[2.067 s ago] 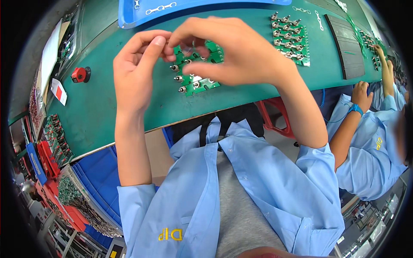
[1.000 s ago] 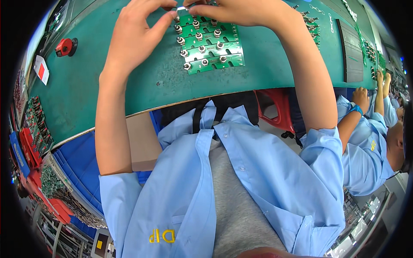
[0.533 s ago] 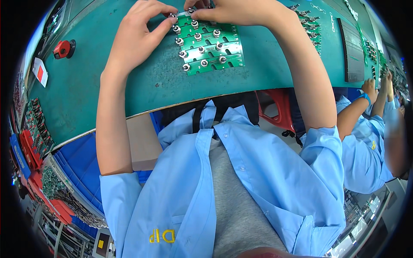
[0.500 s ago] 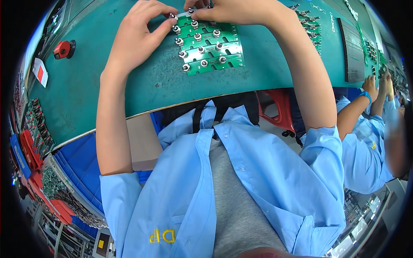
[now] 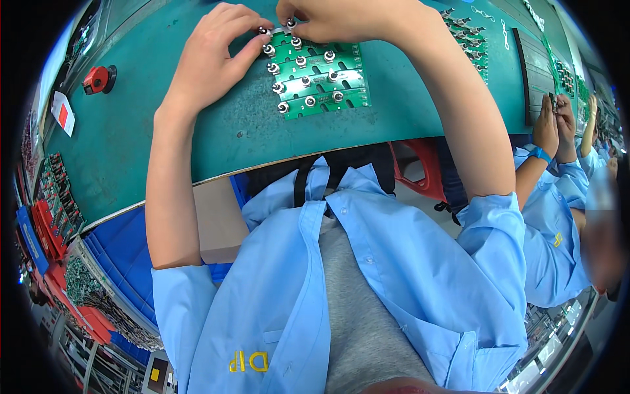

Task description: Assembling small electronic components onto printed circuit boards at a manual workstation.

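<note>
A green circuit board panel (image 5: 318, 79) lies on the bench in front of me, with rows of small metal-collared components with dark shafts (image 5: 300, 62) standing up from it. My left hand (image 5: 220, 56) is at the panel's far left corner, thumb and forefinger closed round one of these shaft components (image 5: 264, 31). Beside it, my right hand (image 5: 341, 20) reaches over the far edge and pinches another shaft component (image 5: 291, 23). Its curled fingers and palm cover the far right part of the panel.
More boards with shaft components (image 5: 467, 43) lie to the right, before a dark ribbed tray (image 5: 535, 79). A red round tool (image 5: 98, 79) and a white tag (image 5: 63, 113) sit left. Boards (image 5: 59, 190) fill the left edge. A co-worker's hands (image 5: 554, 125) work at far right.
My right hand has shifted slightly left and down along the far edge, its fingers more curled. My left hand stays at the corner. The co-worker's hands have come together and lifted.
</note>
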The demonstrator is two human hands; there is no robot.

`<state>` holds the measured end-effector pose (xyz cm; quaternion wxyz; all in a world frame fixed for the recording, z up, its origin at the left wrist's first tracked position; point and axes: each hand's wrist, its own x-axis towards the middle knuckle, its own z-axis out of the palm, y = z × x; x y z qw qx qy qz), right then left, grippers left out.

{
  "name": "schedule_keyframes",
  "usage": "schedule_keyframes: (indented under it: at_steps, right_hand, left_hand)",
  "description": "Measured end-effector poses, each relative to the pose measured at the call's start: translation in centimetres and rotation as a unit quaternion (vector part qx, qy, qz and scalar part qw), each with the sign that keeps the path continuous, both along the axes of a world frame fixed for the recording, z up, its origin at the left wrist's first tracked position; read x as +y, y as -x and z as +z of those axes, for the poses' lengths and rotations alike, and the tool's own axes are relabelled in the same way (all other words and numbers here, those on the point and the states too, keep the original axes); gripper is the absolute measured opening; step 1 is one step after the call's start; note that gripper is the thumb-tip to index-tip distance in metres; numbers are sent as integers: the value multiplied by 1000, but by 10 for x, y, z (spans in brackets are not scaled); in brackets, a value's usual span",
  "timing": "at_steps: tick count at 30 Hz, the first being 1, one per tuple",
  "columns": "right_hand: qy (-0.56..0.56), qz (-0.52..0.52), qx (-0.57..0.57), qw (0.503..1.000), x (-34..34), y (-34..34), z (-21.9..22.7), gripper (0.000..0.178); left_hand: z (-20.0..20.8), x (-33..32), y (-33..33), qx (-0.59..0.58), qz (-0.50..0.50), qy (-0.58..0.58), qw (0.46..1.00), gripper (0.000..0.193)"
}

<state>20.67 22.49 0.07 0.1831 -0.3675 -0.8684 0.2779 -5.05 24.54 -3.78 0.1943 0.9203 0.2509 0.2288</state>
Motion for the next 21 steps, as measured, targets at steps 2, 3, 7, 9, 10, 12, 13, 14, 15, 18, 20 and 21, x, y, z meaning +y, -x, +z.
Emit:
schedule_keyframes:
  at_steps: [2,3,7,9,10,12,13,14,15,18,20,21]
  right_hand:
    - [-23,12,9,1000,2,1,-1,14]
    - [-34,19,13,999,3,2,-2,14]
    - [-73,39,28,996,3,0,-8,13]
    - [-92,47,34,994,3,-3,-10,13]
    - [-102,53,39,993,2,-3,-12,13]
    - [-120,65,47,989,2,-3,-16,13]
    - [-129,71,52,988,2,-3,-19,13]
    - [-137,77,56,986,1,-3,-21,14]
    - [-134,80,59,986,1,0,-23,14]
    - [-112,77,53,989,1,-5,-26,14]
    - [-96,77,46,991,-3,-7,-29,14]
    - [-89,77,43,992,-5,-7,-32,14]
  left_hand:
    - [-12,0,-3,-70,-16,-43,997,20]
    - [-17,0,-4,-104,-24,-64,992,21]
    - [-13,1,0,-96,-29,-30,995,20]
    - [-9,2,1,-52,-26,23,998,20]
    - [-10,1,3,-52,-25,24,998,20]
    - [-14,2,7,-34,-13,17,999,22]
    - [-17,2,8,-25,-7,14,1000,23]
    - [-20,3,8,-16,-1,12,1000,24]
    - [-23,4,8,-14,3,15,1000,24]
    - [-29,12,-3,-78,-47,14,996,20]
    - [-30,11,-3,-102,-59,18,993,19]
    - [-29,10,-2,-91,-50,48,993,19]
